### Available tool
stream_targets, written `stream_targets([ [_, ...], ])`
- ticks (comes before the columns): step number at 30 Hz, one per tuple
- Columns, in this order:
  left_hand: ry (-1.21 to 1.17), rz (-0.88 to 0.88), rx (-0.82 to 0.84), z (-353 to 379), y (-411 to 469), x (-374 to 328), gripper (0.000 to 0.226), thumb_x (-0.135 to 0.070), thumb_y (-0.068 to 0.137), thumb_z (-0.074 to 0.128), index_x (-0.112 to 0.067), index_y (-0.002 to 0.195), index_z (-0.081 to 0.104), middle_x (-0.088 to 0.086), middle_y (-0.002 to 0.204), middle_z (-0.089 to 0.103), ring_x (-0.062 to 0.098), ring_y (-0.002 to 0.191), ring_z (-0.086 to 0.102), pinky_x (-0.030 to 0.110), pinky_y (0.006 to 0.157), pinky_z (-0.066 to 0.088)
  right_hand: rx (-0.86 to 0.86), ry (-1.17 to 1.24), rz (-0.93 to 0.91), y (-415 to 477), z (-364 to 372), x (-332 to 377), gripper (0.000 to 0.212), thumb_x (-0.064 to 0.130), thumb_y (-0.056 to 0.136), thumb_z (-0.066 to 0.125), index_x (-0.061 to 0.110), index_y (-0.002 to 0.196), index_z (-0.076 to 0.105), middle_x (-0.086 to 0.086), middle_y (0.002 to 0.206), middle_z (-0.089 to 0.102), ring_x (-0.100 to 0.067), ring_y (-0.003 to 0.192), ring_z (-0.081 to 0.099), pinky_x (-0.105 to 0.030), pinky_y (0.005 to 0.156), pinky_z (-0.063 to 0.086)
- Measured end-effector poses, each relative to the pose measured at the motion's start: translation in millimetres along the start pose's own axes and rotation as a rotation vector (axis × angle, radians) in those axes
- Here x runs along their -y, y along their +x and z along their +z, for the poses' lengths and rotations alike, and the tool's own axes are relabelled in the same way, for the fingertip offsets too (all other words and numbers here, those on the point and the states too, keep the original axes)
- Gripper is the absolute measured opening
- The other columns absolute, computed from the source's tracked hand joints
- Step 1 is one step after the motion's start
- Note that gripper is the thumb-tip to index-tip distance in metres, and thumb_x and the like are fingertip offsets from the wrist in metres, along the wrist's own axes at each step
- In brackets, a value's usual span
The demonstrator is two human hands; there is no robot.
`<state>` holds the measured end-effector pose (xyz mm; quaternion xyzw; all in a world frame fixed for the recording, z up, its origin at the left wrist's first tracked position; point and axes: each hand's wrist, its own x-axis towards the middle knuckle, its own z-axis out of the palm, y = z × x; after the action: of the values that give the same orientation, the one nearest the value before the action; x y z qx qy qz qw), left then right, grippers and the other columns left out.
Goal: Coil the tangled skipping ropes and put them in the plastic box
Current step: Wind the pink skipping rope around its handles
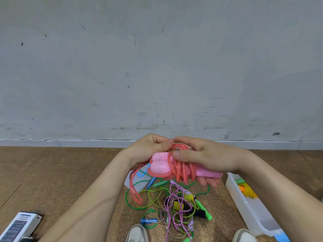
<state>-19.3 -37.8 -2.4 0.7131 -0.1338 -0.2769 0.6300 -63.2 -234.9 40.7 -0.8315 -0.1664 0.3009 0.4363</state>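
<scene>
My left hand (148,149) and right hand (208,158) are gripping the pink skipping rope (181,169) beside the plastic box (243,207).

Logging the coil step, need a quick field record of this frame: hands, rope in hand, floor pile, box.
left hand: pinches a loop of the pink rope
right hand: grips the pink handles, rope wound round them
loose part: one pink loop hangs down toward the floor
tangled pile: green, purple and other ropes on the floor, uncoiled
plastic box: to the person's right, holds an orange rope
stage: pink rope not yet in the box
</scene>
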Motion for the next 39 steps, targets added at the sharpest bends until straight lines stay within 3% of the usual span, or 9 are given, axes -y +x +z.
stream_targets([
  [3,0.100,-0.003,-0.059,2,0,3,0.030,-0.001,0.075,0.057,-0.017,0.050,0.061,0.001,0.049,0.047,0.010,0.044,0.038,0.017,0.045,0.024,-0.119,0.172,-0.058,0,-3,0,0.055,0.041,0.096,0.047,0.030,0.147,0.028,-0.017,0.057,0.061,-0.023,0.037,0.052,-0.026,0.040,0.043],
  [6,0.054,0.064,-0.098,17,4,1,0.043,-0.002,0.087,0.047,-0.021,0.049,0.056,-0.004,0.045,0.032,0.006,0.041,0.023,0.021,0.043,0.012,-0.209,0.305,-0.203,6,-3,-1,0.038,0.036,0.095,0.045,0.006,0.114,0.059,-0.020,0.053,0.056,-0.022,0.032,0.048,-0.021,0.033,0.038],
  [9,0.127,0.101,-0.109,26,7,1,0.038,-0.018,0.101,0.042,-0.019,0.064,0.051,-0.005,0.045,0.035,0.006,0.040,0.024,0.018,0.040,0.017,-0.391,0.407,-0.234,11,-4,-7,0.046,0.038,0.089,0.040,0.002,0.074,0.065,-0.019,0.048,0.055,-0.023,0.031,0.047,-0.020,0.033,0.036],
  [12,0.543,0.140,-0.151,25,3,2,0.025,-0.027,0.102,0.038,-0.021,0.091,0.059,-0.009,0.050,0.045,0.007,0.047,0.039,0.022,0.049,0.033,-0.549,0.496,-0.170,15,-6,-14,0.059,0.034,0.100,0.035,0.009,0.056,0.065,-0.020,0.046,0.055,-0.023,0.030,0.046,-0.020,0.034,0.037],
  [15,1.102,0.205,-0.196,24,-3,1,0.025,-0.038,0.101,0.033,-0.025,0.112,0.051,0.001,0.084,0.063,0.023,0.080,0.057,0.033,0.069,0.043,-0.594,0.544,-0.128,18,-4,-18,0.058,0.034,0.101,0.032,0.004,0.060,0.061,-0.021,0.046,0.053,-0.024,0.031,0.046,-0.020,0.035,0.037],
  [22,1.325,0.103,-0.187,28,0,2,0.033,-0.043,0.101,0.025,-0.026,0.115,0.049,0.013,0.101,0.064,0.037,0.096,0.058,0.039,0.071,0.043,-0.430,1.054,-0.095,22,3,-13,0.064,0.051,0.096,0.030,-0.003,0.082,0.061,-0.015,0.044,0.047,-0.019,0.028,0.039,-0.015,0.032,0.032],
  [28,1.456,0.209,-0.224,11,-20,-21,0.028,-0.046,0.099,0.033,-0.028,0.104,0.054,0.002,0.088,0.065,0.030,0.088,0.059,0.036,0.066,0.044,-0.654,0.618,0.024,29,0,-26,0.058,0.036,0.099,0.031,0.000,0.068,0.063,-0.016,0.045,0.053,-0.022,0.031,0.045,-0.018,0.035,0.035],
  [34,1.598,0.207,-0.308,14,-37,-42,0.027,-0.047,0.096,0.038,-0.030,0.104,0.058,0.000,0.092,0.064,0.028,0.092,0.058,0.032,0.063,0.032,-0.835,0.220,-0.016,36,1,-32,0.035,0.029,0.094,0.038,0.005,0.076,0.057,-0.015,0.052,0.059,-0.030,0.039,0.054,-0.030,0.039,0.043],
  [39,1.523,0.362,-0.323,17,-43,-48,0.022,-0.035,0.091,0.046,-0.023,0.100,0.063,0.002,0.087,0.066,0.025,0.085,0.058,0.034,0.067,0.045,-0.808,-0.479,-0.015,39,10,-38,0.034,0.050,0.093,0.033,0.019,0.103,0.043,-0.015,0.082,0.067,-0.041,0.080,0.059,-0.044,0.068,0.046],
])
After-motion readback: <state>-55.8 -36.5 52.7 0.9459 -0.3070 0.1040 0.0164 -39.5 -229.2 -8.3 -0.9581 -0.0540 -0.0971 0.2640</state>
